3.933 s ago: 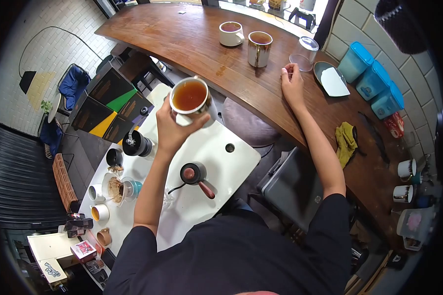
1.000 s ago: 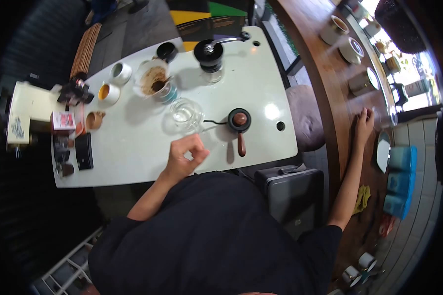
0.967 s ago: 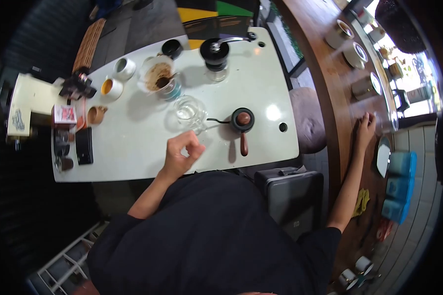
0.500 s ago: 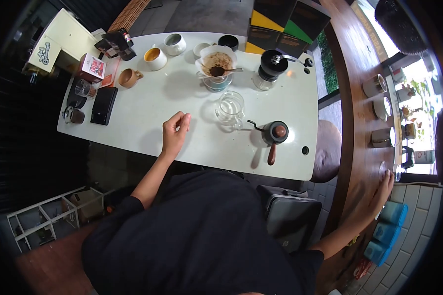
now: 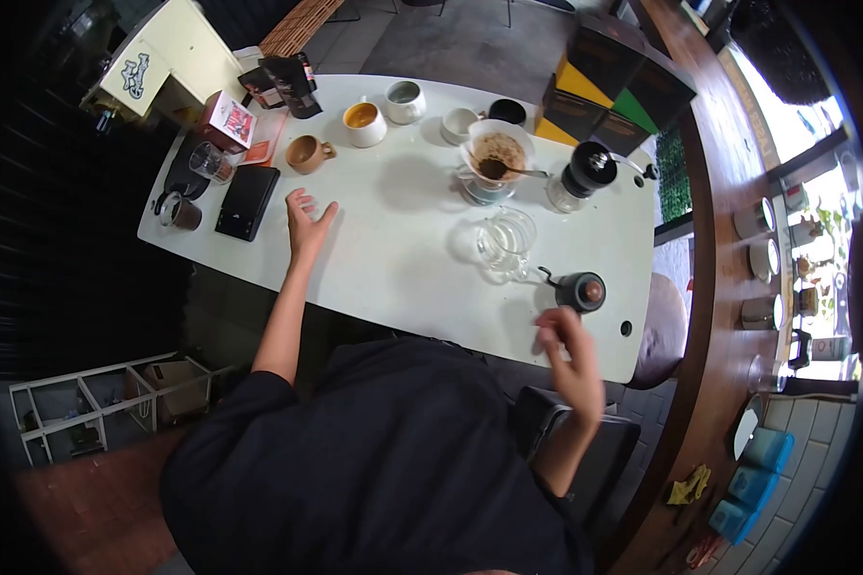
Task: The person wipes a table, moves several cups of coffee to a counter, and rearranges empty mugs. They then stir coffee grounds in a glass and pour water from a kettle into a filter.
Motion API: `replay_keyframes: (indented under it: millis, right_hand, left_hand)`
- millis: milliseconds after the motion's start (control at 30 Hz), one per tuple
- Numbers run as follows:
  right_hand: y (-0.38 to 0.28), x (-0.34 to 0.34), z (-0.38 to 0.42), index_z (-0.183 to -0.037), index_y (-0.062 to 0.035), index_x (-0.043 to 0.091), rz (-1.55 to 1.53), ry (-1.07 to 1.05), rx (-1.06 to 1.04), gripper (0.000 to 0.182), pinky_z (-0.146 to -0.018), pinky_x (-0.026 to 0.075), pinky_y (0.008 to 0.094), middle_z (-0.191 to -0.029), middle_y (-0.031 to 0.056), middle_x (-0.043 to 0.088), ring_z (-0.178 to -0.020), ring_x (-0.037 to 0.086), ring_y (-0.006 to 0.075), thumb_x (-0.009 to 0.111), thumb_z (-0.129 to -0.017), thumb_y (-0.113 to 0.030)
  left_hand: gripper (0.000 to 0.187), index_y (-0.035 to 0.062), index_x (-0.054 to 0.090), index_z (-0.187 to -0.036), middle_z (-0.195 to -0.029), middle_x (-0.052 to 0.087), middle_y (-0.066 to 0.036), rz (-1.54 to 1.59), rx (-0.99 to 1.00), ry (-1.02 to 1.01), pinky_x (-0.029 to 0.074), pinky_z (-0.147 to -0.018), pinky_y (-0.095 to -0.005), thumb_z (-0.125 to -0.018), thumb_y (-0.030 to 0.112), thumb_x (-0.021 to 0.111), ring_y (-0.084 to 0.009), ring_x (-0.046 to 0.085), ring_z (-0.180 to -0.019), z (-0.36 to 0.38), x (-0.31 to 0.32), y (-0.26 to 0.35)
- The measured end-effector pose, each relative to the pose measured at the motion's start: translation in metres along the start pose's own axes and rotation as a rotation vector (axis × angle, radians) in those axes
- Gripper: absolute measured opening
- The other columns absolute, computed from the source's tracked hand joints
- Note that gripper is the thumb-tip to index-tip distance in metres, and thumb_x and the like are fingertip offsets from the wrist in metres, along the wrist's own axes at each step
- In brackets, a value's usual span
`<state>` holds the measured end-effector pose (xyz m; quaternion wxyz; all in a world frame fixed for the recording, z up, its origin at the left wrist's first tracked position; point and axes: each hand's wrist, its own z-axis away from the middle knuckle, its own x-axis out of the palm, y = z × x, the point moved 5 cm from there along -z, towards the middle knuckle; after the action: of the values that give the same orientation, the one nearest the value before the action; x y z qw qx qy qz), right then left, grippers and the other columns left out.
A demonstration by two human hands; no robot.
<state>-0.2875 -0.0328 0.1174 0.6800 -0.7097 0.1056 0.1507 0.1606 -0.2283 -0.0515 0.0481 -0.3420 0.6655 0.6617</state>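
My left hand (image 5: 309, 225) is over the left part of the white table (image 5: 384, 259), fingers bent and apart, holding nothing. It is nearest the brown cup (image 5: 307, 153) and a flat black device (image 5: 247, 202). My right hand (image 5: 573, 369) is at the table's front edge, beside the small black kettle (image 5: 581, 291). It covers the kettle's wooden side handle, and motion blur hides whether its fingers touch it. A glass server (image 5: 506, 241) stands behind the kettle. Farther back, a dripper with a paper filter (image 5: 501, 147) holds brown grounds and a spoon (image 5: 518, 171).
A hand grinder (image 5: 585, 172) stands at the back right before black boxes (image 5: 609, 86). White cups (image 5: 364, 125) line the back. At left are a red box (image 5: 228, 123) and a clear glass (image 5: 211, 163). A wooden counter (image 5: 705, 287) runs along the right.
My right hand has come from the wooden counter to the table beside the kettle. My left hand has moved left towards the brown cup, and its fingers have spread. The view has shifted.
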Motion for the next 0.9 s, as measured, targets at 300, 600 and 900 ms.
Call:
replay_keyframes:
  millis: [300,600,900]
  right_hand:
    - [0.004,0.154,-0.055,-0.106,-0.0011,0.06,-0.213,-0.328,0.072,0.011,-0.062,0.04,0.028,-0.075,0.0039,0.058,-0.067,0.045,0.0114,0.06,-0.1,-0.01]
    - [0.003,0.203,-0.17,-0.11,-0.0011,0.06,-0.037,-0.229,0.005,0.018,-0.069,0.05,0.0295,-0.093,0.0076,0.064,-0.077,0.059,0.0153,0.063,-0.097,-0.012]
    - [-0.001,0.281,-0.341,-0.145,-0.0154,0.038,0.493,0.016,-0.325,0.077,-0.074,0.059,0.044,-0.145,0.0171,0.041,-0.097,0.069,0.0379,0.08,-0.082,-0.023]
  left_hand:
    - [0.111,0.0028,0.023,-0.153,-0.148,0.039,-0.026,-0.271,0.285,0.135,0.041,-0.111,-0.0479,-0.069,0.026,0.092,-0.0403,0.044,-0.135,-0.128,-0.023,-0.045]
    - [0.102,0.0047,0.032,-0.147,-0.139,0.052,-0.023,-0.139,0.318,-0.088,0.043,-0.11,-0.046,-0.068,0.029,0.092,-0.0397,0.05,-0.132,-0.14,-0.008,-0.035]
    - [0.088,0.0033,0.04,-0.134,-0.125,0.06,-0.022,0.008,0.249,-0.165,0.05,-0.099,-0.0444,-0.067,0.026,0.092,-0.0378,0.06,-0.118,-0.12,-0.009,-0.029]
